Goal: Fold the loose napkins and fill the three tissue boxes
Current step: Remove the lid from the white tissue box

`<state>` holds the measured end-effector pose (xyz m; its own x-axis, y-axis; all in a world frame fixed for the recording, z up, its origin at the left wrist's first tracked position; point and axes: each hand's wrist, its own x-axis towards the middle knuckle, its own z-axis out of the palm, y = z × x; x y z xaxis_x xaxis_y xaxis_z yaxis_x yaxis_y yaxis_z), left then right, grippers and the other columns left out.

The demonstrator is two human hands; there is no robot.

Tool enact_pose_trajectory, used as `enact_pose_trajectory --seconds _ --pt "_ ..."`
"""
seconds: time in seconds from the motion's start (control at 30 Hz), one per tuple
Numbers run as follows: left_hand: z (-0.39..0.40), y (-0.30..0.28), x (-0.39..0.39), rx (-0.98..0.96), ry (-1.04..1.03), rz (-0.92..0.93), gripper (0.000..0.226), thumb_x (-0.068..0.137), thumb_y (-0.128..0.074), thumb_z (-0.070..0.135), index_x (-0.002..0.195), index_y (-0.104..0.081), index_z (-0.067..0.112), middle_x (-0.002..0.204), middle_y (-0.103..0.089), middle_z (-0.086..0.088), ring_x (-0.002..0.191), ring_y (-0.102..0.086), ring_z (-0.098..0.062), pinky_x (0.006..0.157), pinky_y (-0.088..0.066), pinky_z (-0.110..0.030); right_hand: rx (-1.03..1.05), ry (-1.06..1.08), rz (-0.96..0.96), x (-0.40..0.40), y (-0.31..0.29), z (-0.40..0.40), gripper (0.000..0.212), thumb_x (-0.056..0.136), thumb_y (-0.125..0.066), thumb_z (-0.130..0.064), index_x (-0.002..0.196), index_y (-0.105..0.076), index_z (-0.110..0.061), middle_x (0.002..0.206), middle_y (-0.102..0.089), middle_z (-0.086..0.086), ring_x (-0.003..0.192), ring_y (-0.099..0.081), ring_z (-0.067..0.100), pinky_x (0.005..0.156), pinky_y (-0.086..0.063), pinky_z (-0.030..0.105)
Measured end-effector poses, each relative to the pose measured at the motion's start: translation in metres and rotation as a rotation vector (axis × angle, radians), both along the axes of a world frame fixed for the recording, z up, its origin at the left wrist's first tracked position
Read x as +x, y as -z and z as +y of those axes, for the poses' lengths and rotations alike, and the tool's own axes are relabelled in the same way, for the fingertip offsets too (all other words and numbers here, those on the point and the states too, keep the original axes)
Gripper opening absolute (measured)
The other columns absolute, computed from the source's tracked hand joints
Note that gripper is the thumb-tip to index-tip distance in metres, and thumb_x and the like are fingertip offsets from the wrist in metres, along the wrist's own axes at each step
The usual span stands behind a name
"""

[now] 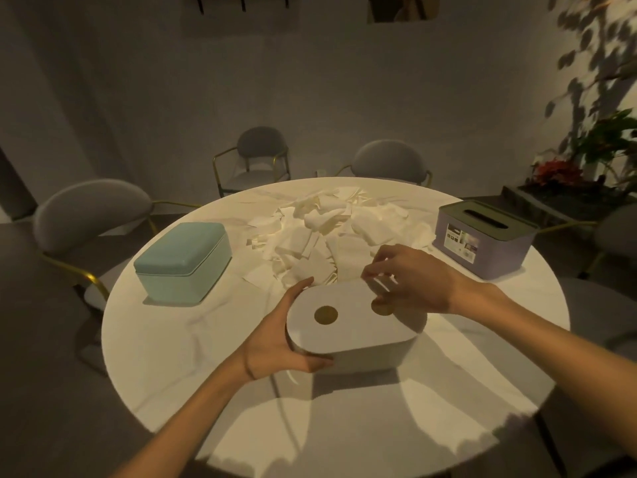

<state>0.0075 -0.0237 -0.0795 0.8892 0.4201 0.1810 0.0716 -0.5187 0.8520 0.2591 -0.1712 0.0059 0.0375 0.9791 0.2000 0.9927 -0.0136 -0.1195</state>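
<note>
You're barely started: your left hand (275, 343) grips the white box (358, 326) at six o'clock, right hand (410, 277) fingers pinching its lid; napkins (327, 229) heaped unfolded at twelve o'clock on the desk (165, 346).

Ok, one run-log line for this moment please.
stage: opening white box | left hand: grips its end | right hand: pinches lid edge | napkins: loose pile | other boxes: closed

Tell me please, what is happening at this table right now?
A person is working on the white oval tissue box nearest them on the round table. The left hand grips its left end, and the right hand pinches the far edge of the lid. A heap of loose napkins lies behind it, unfolded. The teal box and the purple box stand closed at either side.
</note>
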Motion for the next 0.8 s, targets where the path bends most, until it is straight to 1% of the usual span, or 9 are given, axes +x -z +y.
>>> enact_pose_trajectory --seconds 0.1,0.2,0.27,0.33,0.4,0.47,0.57,0.7,0.8 --pt "-0.002 0.001 -0.001 -0.002 -0.012 -0.029 0.115 0.062 -0.099 0.013 0.154 -0.03 0.019 0.14 -0.054 0.022 0.137 -0.049 -0.006 0.109 -0.041 -0.018 -0.024 0.027 -0.013 -0.003 -0.002 -0.002 0.047 0.089 -0.073 -0.042 0.132 -0.065 -0.024 0.134 -0.057 0.002 0.115 -0.055 0.022 0.092 -0.055 0.038" --pt "-0.007 -0.004 -0.001 -0.049 -0.039 -0.049 0.109 0.063 -0.096 0.005 0.15 -0.032 0.02 0.138 -0.056 0.026 0.132 -0.051 0.003 0.106 -0.043 -0.014 0.104 0.06 -0.015 0.003 -0.016 -0.005 0.056 0.086 -0.078 -0.037 0.137 -0.06 -0.023 0.138 -0.053 0.005 0.12 -0.052 0.027 0.092 -0.055 0.043" --pt "-0.006 -0.013 0.001 -0.07 -0.022 -0.017 0.114 0.063 -0.098 0.008 0.153 -0.029 0.024 0.144 -0.052 0.02 0.135 -0.048 0.004 0.112 -0.042 -0.021 0.158 0.085 0.003 0.009 -0.031 -0.004 0.056 0.083 -0.082 -0.035 0.134 -0.062 -0.023 0.135 -0.055 0.004 0.118 -0.051 0.025 0.092 -0.053 0.04" --pt "-0.001 -0.024 0.0 -0.077 0.029 0.028 0.118 0.062 -0.1 0.02 0.154 -0.027 0.032 0.151 -0.046 0.016 0.138 -0.044 0.005 0.117 -0.038 -0.024 0.186 0.097 0.051 0.008 -0.038 -0.001 0.055 0.08 -0.085 -0.033 0.13 -0.065 -0.022 0.132 -0.057 0.004 0.114 -0.052 0.023 0.091 -0.052 0.036" --pt "-0.002 -0.044 -0.003 -0.134 0.014 -0.003 0.114 0.059 -0.098 0.045 0.152 -0.033 0.034 0.151 -0.049 0.016 0.136 -0.048 0.005 0.115 -0.04 -0.021 0.28 0.098 0.092 0.004 -0.038 0.004 0.054 0.078 -0.087 -0.032 0.126 -0.066 -0.021 0.127 -0.058 0.004 0.109 -0.053 0.021 0.091 -0.054 0.04" --pt "-0.007 -0.067 -0.006 -0.195 -0.127 -0.147 0.09 0.072 -0.084 0.06 0.148 -0.048 0.027 0.141 -0.063 0.011 0.129 -0.059 -0.003 0.11 -0.047 -0.027 0.402 0.084 0.139 -0.003 -0.035 0.01 0.054 0.077 -0.087 -0.033 0.125 -0.066 -0.02 0.124 -0.058 0.003 0.104 -0.051 0.016 0.089 -0.055 0.037" --pt "-0.006 -0.099 -0.007 -0.225 -0.322 -0.364 0.031 0.098 -0.064 0.032 0.125 -0.069 0.02 0.115 -0.077 0.002 0.109 -0.073 -0.019 0.1 -0.057 -0.044 0.544 0.071 0.274 -0.018 -0.037 0.023 0.055 0.078 -0.087 -0.033 0.126 -0.064 -0.019 0.126 -0.058 0.002 0.106 -0.054 0.013 0.089 -0.052 0.025" --pt "0.01 -0.128 -0.021 -0.003 -0.484 -0.491 0.02 0.102 -0.062 0.027 0.118 -0.069 0.038 0.104 -0.076 0.02 0.1 -0.071 -0.003 0.082 -0.06 -0.021 0.506 0.095 0.398 -0.018 -0.038 0.034 0.049 0.083 -0.081 -0.04 0.124 -0.06 -0.021 0.122 -0.06 -0.006 0.097 -0.062 0.01 0.08 -0.056 0.021" --pt "0.023 -0.119 -0.045 0.246 -0.517 -0.404 0.025 0.103 -0.06 0.029 0.125 -0.072 0.032 0.116 -0.074 0.021 0.106 -0.063 0.012 0.085 -0.053 -0.01 0.236 0.104 0.369 0.006 -0.018 0.027 0.045 0.089 -0.075 -0.041 0.126 -0.063 -0.019 0.122 -0.067 -0.001 0.096 -0.065 0.01 0.078 -0.054 0.016"
